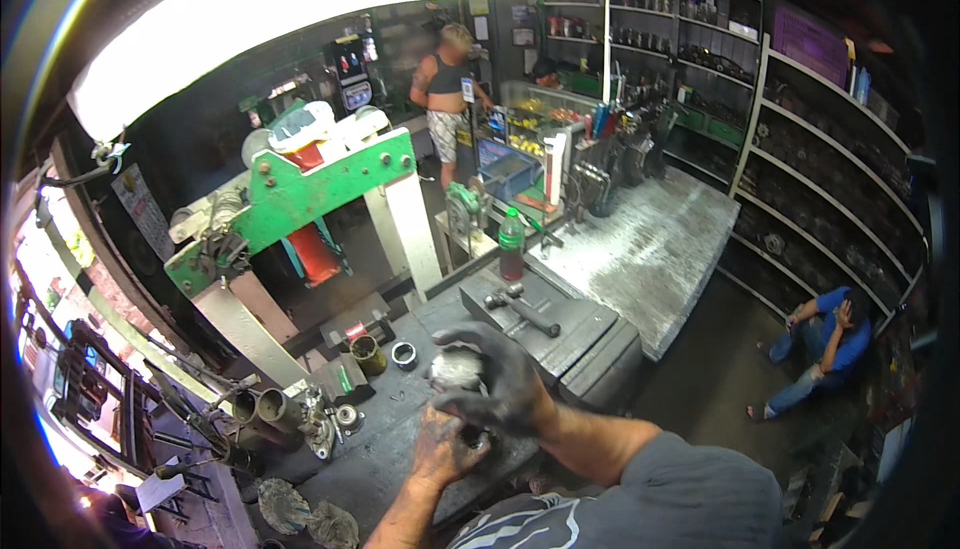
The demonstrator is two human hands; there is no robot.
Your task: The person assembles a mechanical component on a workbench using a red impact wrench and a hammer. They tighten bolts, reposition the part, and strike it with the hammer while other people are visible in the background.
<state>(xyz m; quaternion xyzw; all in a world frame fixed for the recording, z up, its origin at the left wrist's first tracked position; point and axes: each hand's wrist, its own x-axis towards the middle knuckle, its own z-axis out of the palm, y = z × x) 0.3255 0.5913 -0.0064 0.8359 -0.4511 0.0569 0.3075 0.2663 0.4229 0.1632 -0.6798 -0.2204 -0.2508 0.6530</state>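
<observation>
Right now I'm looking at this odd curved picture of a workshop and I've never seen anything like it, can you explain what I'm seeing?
This is one picture from a wide fisheye camera worn on a person's head, looking down, so straight edges bend. The two greasy hands at the bottom are the wearer's own. The right hand has its grip over a rounded silvery metal part; the left hand holds it from below. They work over a dark metal workbench. On it lie a hammer, a metal ring, a bottle and other metal parts. A green and white press stands behind. Other people are farther off.
</observation>
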